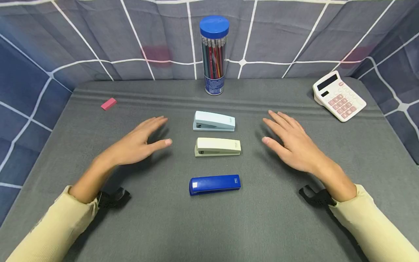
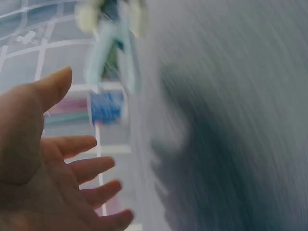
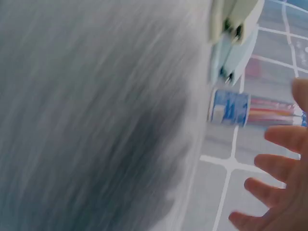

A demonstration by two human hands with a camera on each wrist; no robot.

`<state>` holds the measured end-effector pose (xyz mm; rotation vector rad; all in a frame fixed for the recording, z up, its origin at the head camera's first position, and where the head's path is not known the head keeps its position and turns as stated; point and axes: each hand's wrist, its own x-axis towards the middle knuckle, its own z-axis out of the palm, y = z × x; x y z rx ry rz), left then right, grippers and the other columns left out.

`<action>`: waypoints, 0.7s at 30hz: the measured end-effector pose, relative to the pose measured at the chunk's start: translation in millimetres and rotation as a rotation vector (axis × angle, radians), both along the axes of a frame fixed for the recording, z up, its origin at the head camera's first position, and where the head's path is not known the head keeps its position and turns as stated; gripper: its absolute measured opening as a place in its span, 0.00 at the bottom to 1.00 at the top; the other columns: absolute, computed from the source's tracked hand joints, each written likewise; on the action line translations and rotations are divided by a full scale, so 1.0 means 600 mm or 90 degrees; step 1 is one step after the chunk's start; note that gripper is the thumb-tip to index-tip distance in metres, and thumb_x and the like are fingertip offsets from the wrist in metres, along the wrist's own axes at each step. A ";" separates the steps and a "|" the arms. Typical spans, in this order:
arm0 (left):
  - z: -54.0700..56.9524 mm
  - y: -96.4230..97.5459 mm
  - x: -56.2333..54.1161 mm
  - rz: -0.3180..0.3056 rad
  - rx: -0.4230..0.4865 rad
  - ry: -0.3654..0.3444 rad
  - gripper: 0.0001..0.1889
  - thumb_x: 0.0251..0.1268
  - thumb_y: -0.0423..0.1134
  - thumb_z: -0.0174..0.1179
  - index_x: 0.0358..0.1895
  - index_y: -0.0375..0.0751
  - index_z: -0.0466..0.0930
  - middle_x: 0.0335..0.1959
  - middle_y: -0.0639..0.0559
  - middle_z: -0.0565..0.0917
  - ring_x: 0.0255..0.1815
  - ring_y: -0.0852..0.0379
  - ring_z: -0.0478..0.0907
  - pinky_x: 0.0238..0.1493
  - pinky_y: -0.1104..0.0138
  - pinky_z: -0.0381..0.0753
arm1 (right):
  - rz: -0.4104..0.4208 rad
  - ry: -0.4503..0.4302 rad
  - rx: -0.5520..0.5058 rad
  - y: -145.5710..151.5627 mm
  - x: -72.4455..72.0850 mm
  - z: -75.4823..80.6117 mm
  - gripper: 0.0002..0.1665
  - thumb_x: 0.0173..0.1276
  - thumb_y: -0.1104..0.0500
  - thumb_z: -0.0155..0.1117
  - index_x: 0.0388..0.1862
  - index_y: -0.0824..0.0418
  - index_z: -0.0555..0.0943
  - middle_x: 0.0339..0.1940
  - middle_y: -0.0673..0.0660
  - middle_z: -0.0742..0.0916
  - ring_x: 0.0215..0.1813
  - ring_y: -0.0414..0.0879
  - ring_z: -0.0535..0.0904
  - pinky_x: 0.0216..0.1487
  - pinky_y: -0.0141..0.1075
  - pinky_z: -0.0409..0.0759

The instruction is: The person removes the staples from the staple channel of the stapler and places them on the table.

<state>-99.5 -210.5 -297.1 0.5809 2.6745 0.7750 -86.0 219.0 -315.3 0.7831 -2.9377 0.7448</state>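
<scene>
Three staplers lie one behind another down the middle of the grey table: a light blue stapler [image 1: 214,121] at the back, a cream stapler [image 1: 217,147] in the middle and a dark blue stapler [image 1: 214,184] nearest me. To their left, my left hand [image 1: 137,145] hovers over the table with fingers extended, holding nothing. My right hand [image 1: 291,143] is on the other side, fingers straight and spread, also holding nothing. The right wrist view shows the cream stapler [image 3: 243,17] and light blue stapler [image 3: 236,55] beyond the hand. Motion blurs both wrist views.
A clear tube of pencils [image 1: 214,54] with a blue lid stands at the table's back edge. A pink eraser [image 1: 108,104] lies at the back left, and a white calculator [image 1: 339,96] at the back right. Grey checked cloth [image 1: 275,36] hangs behind the table.
</scene>
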 end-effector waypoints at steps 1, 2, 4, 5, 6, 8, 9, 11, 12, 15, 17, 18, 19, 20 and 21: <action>0.002 0.008 0.000 0.001 0.038 -0.027 0.39 0.73 0.57 0.54 0.77 0.37 0.54 0.77 0.41 0.55 0.78 0.43 0.47 0.74 0.41 0.49 | 0.002 0.002 -0.047 -0.006 0.002 0.003 0.30 0.77 0.49 0.55 0.71 0.61 0.70 0.76 0.59 0.66 0.76 0.58 0.56 0.73 0.60 0.54; 0.003 0.016 -0.002 0.003 0.071 -0.055 0.38 0.73 0.56 0.54 0.76 0.37 0.55 0.77 0.42 0.57 0.77 0.43 0.50 0.74 0.42 0.52 | 0.003 -0.003 -0.093 -0.014 0.002 0.006 0.27 0.77 0.51 0.56 0.69 0.61 0.73 0.74 0.58 0.68 0.75 0.56 0.58 0.72 0.58 0.57; 0.004 0.030 -0.008 0.014 0.116 -0.100 0.37 0.74 0.56 0.53 0.76 0.38 0.57 0.75 0.43 0.60 0.76 0.45 0.55 0.73 0.44 0.57 | 0.002 -0.025 -0.177 -0.034 0.002 0.014 0.22 0.76 0.53 0.58 0.64 0.60 0.77 0.70 0.55 0.73 0.73 0.52 0.64 0.70 0.54 0.63; 0.003 0.036 -0.013 0.021 0.131 -0.115 0.36 0.74 0.56 0.53 0.75 0.37 0.58 0.74 0.44 0.62 0.74 0.45 0.58 0.72 0.45 0.60 | 0.002 -0.040 -0.214 -0.046 0.001 0.018 0.20 0.76 0.54 0.58 0.62 0.59 0.79 0.68 0.54 0.76 0.71 0.49 0.67 0.69 0.52 0.66; 0.001 0.041 -0.018 0.030 0.145 -0.126 0.35 0.75 0.55 0.53 0.75 0.37 0.59 0.74 0.43 0.64 0.73 0.45 0.60 0.71 0.46 0.62 | 0.002 -0.054 -0.247 -0.058 -0.001 0.022 0.18 0.75 0.55 0.59 0.60 0.59 0.81 0.66 0.53 0.78 0.69 0.48 0.69 0.68 0.51 0.68; -0.005 0.051 -0.032 0.052 0.183 -0.155 0.32 0.76 0.51 0.53 0.74 0.35 0.60 0.71 0.42 0.67 0.69 0.44 0.67 0.68 0.48 0.68 | -0.002 -0.076 -0.293 -0.084 -0.011 0.027 0.16 0.75 0.56 0.59 0.56 0.60 0.83 0.62 0.52 0.80 0.63 0.45 0.74 0.63 0.47 0.73; -0.009 0.056 -0.039 0.064 0.202 -0.170 0.31 0.76 0.48 0.53 0.73 0.34 0.61 0.70 0.41 0.68 0.67 0.44 0.69 0.67 0.50 0.71 | -0.005 -0.086 -0.309 -0.097 -0.016 0.030 0.15 0.75 0.56 0.60 0.55 0.62 0.83 0.60 0.52 0.81 0.60 0.44 0.76 0.59 0.45 0.76; -0.017 0.065 -0.054 0.089 0.248 -0.204 0.28 0.76 0.42 0.54 0.72 0.31 0.62 0.68 0.38 0.69 0.64 0.43 0.72 0.64 0.53 0.74 | -0.013 -0.110 -0.327 -0.119 -0.030 0.036 0.15 0.74 0.57 0.60 0.54 0.63 0.83 0.58 0.53 0.83 0.54 0.44 0.79 0.53 0.42 0.79; -0.021 0.070 -0.061 0.102 0.271 -0.223 0.27 0.76 0.40 0.54 0.71 0.30 0.62 0.68 0.37 0.69 0.63 0.42 0.73 0.63 0.55 0.76 | -0.018 -0.124 -0.328 -0.128 -0.037 0.039 0.16 0.74 0.56 0.60 0.54 0.63 0.83 0.56 0.54 0.84 0.51 0.45 0.79 0.48 0.41 0.80; -0.031 0.086 -0.079 0.131 0.314 -0.262 0.26 0.75 0.36 0.56 0.70 0.29 0.63 0.64 0.36 0.70 0.60 0.43 0.74 0.59 0.58 0.79 | -0.020 -0.183 -0.310 -0.154 -0.061 0.052 0.17 0.74 0.55 0.59 0.56 0.62 0.82 0.51 0.56 0.85 0.44 0.50 0.80 0.40 0.38 0.79; -0.036 0.097 -0.088 0.136 0.318 -0.265 0.26 0.73 0.36 0.57 0.69 0.30 0.65 0.62 0.37 0.72 0.57 0.44 0.75 0.56 0.58 0.81 | -0.009 -0.228 -0.298 -0.169 -0.077 0.062 0.19 0.74 0.54 0.59 0.59 0.61 0.80 0.50 0.57 0.84 0.41 0.54 0.80 0.36 0.38 0.79; -0.038 0.102 -0.091 0.133 0.314 -0.262 0.26 0.72 0.36 0.58 0.68 0.30 0.66 0.60 0.37 0.73 0.55 0.45 0.76 0.55 0.58 0.82 | 0.001 -0.249 -0.295 -0.177 -0.084 0.066 0.20 0.74 0.54 0.59 0.60 0.61 0.79 0.51 0.57 0.84 0.41 0.55 0.79 0.35 0.38 0.79; -0.040 0.107 -0.094 0.128 0.306 -0.257 0.25 0.71 0.36 0.60 0.67 0.31 0.67 0.59 0.38 0.74 0.54 0.45 0.76 0.53 0.58 0.82 | 0.014 -0.266 -0.293 -0.186 -0.091 0.069 0.20 0.74 0.55 0.59 0.61 0.61 0.78 0.53 0.57 0.83 0.41 0.56 0.79 0.35 0.38 0.79; -0.041 0.111 -0.097 0.124 0.294 -0.248 0.25 0.70 0.37 0.61 0.66 0.31 0.69 0.57 0.38 0.75 0.52 0.46 0.77 0.51 0.59 0.83 | 0.029 -0.282 -0.290 -0.194 -0.096 0.071 0.21 0.74 0.55 0.59 0.62 0.62 0.77 0.55 0.58 0.83 0.41 0.56 0.79 0.36 0.39 0.79; -0.043 0.115 -0.099 0.116 0.279 -0.237 0.24 0.69 0.37 0.62 0.65 0.32 0.71 0.56 0.39 0.75 0.50 0.47 0.77 0.49 0.59 0.84 | 0.045 -0.291 -0.287 -0.202 -0.101 0.072 0.22 0.74 0.55 0.59 0.63 0.62 0.77 0.56 0.59 0.82 0.42 0.57 0.80 0.36 0.39 0.80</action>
